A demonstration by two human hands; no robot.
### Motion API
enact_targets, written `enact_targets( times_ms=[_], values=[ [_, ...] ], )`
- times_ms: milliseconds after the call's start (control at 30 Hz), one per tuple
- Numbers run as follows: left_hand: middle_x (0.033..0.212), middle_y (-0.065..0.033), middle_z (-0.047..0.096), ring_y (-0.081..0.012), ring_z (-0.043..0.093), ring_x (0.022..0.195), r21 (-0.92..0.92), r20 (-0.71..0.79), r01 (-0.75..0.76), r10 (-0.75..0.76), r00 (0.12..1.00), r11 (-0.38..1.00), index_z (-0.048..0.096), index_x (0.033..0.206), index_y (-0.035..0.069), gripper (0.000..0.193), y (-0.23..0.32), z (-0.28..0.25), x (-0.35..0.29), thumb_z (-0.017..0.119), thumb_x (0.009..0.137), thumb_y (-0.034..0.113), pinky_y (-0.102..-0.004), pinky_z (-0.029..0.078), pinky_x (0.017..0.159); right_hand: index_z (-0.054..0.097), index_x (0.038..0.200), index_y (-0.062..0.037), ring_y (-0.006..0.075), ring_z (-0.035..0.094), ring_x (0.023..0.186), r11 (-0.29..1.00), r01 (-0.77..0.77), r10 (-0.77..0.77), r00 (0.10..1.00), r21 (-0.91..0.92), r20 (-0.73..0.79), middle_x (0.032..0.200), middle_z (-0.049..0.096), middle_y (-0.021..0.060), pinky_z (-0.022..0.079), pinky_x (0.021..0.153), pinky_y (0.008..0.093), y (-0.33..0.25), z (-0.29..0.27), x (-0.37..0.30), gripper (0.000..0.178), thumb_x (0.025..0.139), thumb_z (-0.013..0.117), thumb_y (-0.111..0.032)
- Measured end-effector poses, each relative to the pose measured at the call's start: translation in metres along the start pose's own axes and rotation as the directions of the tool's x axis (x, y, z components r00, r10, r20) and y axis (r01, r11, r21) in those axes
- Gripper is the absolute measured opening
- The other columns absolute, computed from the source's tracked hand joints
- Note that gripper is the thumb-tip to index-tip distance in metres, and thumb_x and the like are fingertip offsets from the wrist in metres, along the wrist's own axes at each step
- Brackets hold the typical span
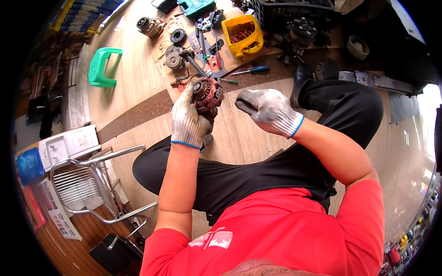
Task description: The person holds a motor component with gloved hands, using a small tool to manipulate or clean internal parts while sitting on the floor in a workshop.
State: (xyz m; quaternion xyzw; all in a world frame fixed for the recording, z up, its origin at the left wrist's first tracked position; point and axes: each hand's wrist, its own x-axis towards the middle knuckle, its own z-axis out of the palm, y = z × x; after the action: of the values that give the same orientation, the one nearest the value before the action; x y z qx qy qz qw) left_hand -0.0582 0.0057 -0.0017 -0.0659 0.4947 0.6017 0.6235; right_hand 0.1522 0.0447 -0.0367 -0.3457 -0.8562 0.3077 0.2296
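From my remote feed, noted the wearer's red shirt (285, 225): plain, smooth cloth, short sleeves (361, 221) at either side of it. Pale print (214, 238) on the shirt's left chest, blocky, lettering left unread. Beyond the shirt's hem, loose black trousers (248, 179). Farther out from the shirt I logged left hand (189, 117) and right hand (271, 110), both in off-white knitted gloves (282, 120), grey-soiled, ribbed wrists, blue edging (297, 127). Farther still from the shirt, beyond the right trouser leg: dark shoe (302, 83).

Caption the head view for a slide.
Gloved left hand holding a round reddish machine part, gloved right hand apart, yellow container beyond.
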Motion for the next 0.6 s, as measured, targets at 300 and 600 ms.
enact_targets(
  times_ms=[300, 600],
  values=[
    [0.093, -0.0117, 0.073, -0.0240, 0.071, 0.067, -0.067, -0.032, -0.030, 0.028, 0.999, 0.997, 0.064, 0.108, 0.005, 0.027, 0.008, -0.013, 0.010, 0.059, 0.101, 0.030, -0.0268, 0.051, 0.046, 0.067, 0.093, -0.0069, 0.0327, 0.067, 0.071, 0.983, -0.185, 0.185, 0.976, -0.015, 0.116, 0.079, 0.068, 0.0127, 0.053, 0.062, 0.0412, -0.037, -0.084, -0.128, 0.011, 0.091, 0.068, -0.017],
    [0.091, -0.0028, 0.058, -0.0125, 0.050, 0.068, 0.009, 0.655, 0.227, -0.177, 0.735, 0.974, 0.052, 0.133, 0.005, 0.035, 0.015, -0.059, 0.048, 0.052, 0.104, 0.023, -0.0242, 0.048, 0.056, 0.067, 0.085, -0.0127, 0.0295, 0.065, 0.064, 0.629, -0.349, 0.563, 0.821, -0.695, 0.097, 0.069, 0.063, 0.0094, 0.050, 0.056, 0.0420, -0.016, -0.162, -0.369, 0.014, 0.090, 0.068, -0.026]
  ],
)
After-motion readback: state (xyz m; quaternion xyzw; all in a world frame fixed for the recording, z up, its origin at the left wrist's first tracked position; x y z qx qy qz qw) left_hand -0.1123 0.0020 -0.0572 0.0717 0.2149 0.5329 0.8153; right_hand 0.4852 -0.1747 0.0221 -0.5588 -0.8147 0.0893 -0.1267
